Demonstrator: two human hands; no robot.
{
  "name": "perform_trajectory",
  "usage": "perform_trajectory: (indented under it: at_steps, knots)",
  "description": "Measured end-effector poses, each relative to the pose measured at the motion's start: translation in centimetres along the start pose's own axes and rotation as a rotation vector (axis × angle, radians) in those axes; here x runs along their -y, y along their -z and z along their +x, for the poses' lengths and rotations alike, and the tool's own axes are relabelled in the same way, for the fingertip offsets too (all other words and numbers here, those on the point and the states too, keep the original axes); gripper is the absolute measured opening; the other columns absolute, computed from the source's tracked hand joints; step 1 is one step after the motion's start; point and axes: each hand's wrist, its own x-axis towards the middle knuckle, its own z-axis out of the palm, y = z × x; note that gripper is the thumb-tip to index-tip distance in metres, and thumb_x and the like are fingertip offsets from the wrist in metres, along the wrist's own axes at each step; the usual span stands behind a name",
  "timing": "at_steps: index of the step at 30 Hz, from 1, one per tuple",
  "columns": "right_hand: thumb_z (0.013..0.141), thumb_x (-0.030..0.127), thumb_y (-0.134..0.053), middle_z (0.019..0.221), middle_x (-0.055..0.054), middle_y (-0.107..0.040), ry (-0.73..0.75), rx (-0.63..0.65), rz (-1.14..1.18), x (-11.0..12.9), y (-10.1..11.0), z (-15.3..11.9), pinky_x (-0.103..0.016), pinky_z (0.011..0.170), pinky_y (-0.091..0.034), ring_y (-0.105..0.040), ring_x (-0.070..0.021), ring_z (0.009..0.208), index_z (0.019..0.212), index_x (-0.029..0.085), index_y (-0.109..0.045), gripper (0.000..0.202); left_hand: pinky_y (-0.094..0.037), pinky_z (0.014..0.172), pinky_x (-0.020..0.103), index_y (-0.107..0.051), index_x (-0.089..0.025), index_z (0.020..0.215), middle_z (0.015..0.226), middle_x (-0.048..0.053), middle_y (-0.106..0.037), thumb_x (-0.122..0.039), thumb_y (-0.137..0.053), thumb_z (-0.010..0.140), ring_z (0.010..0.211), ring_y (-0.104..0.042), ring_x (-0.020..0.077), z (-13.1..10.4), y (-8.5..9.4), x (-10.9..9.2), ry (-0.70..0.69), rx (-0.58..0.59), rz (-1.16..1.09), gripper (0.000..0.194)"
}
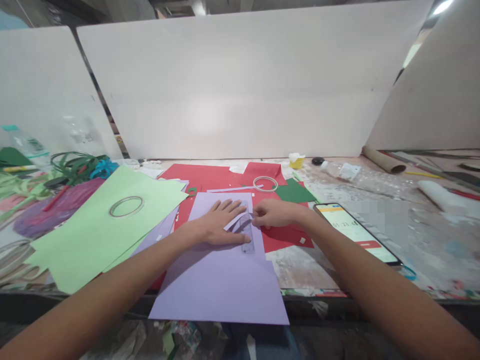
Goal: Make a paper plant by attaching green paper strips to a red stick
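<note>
A sheet of purple paper [221,290] lies in front of me and hangs over the table's front edge. My left hand [221,225] is spread flat on it, its fingertips and thumb pressing a clear plastic ruler [247,242] that lies lengthwise near the sheet's right side. My right hand [272,212] is closed in a pinch at the ruler's right edge. From its fingertips a narrow purple paper strip [236,220] curls up over the ruler toward my left hand. Whether a small tool is also inside the right fingers is hidden.
Light green sheets [90,220] with a tape roll [126,206] lie left. Red paper [210,175], another tape ring [265,184] and a dark green piece [294,191] lie behind. A phone [356,232] lies right, near a plastic bottle [360,175]. Scissors [18,260] sit far left.
</note>
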Motion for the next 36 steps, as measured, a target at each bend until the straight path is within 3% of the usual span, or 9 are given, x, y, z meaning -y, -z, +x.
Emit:
perform_trajectory:
  at_steps: [2, 5, 11, 16, 19, 24, 29, 36]
  knots:
    - [0.082, 0.029, -0.054, 0.07, -0.003, -0.064, 0.009, -0.012, 0.01, -0.1, 0.0, 0.0, -0.026, 0.057, -0.036, -0.056, -0.015, 0.064, 0.068, 0.019, -0.054, 0.018, -0.008, 0.119, 0.05, -0.014, -0.025, 0.155, 0.163, 0.006, -0.006, -0.084, -0.03, 0.08, 0.149, -0.001, 0.0319, -0.5, -0.4, -0.3, 0.011, 0.009, -0.01, 0.097]
    - [0.082, 0.029, -0.054, 0.067, -0.001, -0.06, 0.016, -0.086, 0.007, -0.5, -0.2, 0.3, -0.027, 0.055, -0.034, -0.052, -0.0141, 0.061, 0.066, 0.019, -0.052, 0.019, -0.003, 0.12, 0.047, -0.016, -0.023, 0.155, 0.162, 0.007, -0.012, -0.082, -0.027, 0.082, 0.149, -0.002, 0.0278, 0.1, -0.6, -0.1, -0.045, 0.004, 0.019, 0.095]
    - [0.084, 0.033, -0.054, 0.068, 0.0, -0.056, 0.013, -0.273, 0.004, -1.4, -0.4, 1.2, -0.027, 0.056, -0.034, -0.05, -0.0135, 0.062, 0.069, 0.019, -0.049, 0.021, -0.005, 0.119, 0.05, -0.02, -0.023, 0.154, 0.162, 0.008, -0.011, -0.084, -0.033, 0.078, 0.149, -0.006, 0.0307, 2.4, 0.5, 1.4, -0.021, -0.006, 0.026, 0.098]
    - [0.084, 0.032, -0.052, 0.061, 0.002, -0.047, 0.038, -0.294, -0.033, -2.3, -0.6, 1.7, -0.027, 0.052, -0.03, -0.043, -0.012, 0.056, 0.063, 0.02, -0.042, 0.026, -0.013, 0.119, 0.048, -0.026, -0.019, 0.151, 0.16, 0.012, -0.019, -0.082, -0.038, 0.078, 0.147, -0.014, 0.0328, 2.3, 0.6, 1.0, -0.013, -0.054, 0.024, 0.097]
    - [0.083, 0.029, -0.051, 0.061, 0.003, -0.046, 0.064, -0.298, -0.042, -2.6, -0.7, 1.9, -0.026, 0.053, -0.03, -0.041, -0.0115, 0.056, 0.063, 0.02, -0.04, 0.025, -0.013, 0.119, 0.049, -0.034, -0.022, 0.147, 0.16, 0.009, -0.022, -0.082, -0.036, 0.079, 0.147, -0.013, 0.0317, 1.8, 0.3, 0.4, -0.044, -0.078, 0.039, 0.091]
    - [0.081, 0.026, -0.052, 0.059, 0.003, -0.045, 0.051, -0.289, -0.032, -2.3, -0.7, 1.7, -0.026, 0.051, -0.028, -0.039, -0.0107, 0.055, 0.06, 0.02, -0.037, 0.026, -0.009, 0.12, 0.051, -0.022, -0.022, 0.153, 0.161, 0.01, -0.016, -0.084, -0.029, 0.079, 0.149, -0.006, 0.0306, 1.3, 0.0, -0.4, -0.05, -0.033, 0.033, 0.097]
    - [0.081, 0.026, -0.054, 0.063, 0.002, -0.048, 0.039, -0.284, -0.016, -1.8, -0.5, 1.4, -0.026, 0.052, -0.03, -0.043, -0.0117, 0.058, 0.063, 0.019, -0.041, 0.023, -0.009, 0.119, 0.051, -0.023, -0.017, 0.153, 0.159, 0.016, -0.02, -0.081, -0.033, 0.081, 0.147, -0.016, 0.0312, 0.7, 0.2, -1.3, -0.071, -0.032, 0.064, 0.097]
    - [0.083, 0.032, -0.054, 0.063, 0.001, -0.049, 0.028, -0.253, -0.005, -1.7, -0.1, 1.1, -0.026, 0.052, -0.031, -0.044, -0.0123, 0.058, 0.064, 0.019, -0.045, 0.024, -0.011, 0.119, 0.051, -0.019, -0.017, 0.154, 0.16, 0.015, -0.016, -0.08, -0.034, 0.081, 0.147, -0.017, 0.0336, 0.3, 0.0, -1.6, -0.069, -0.032, 0.047, 0.098]
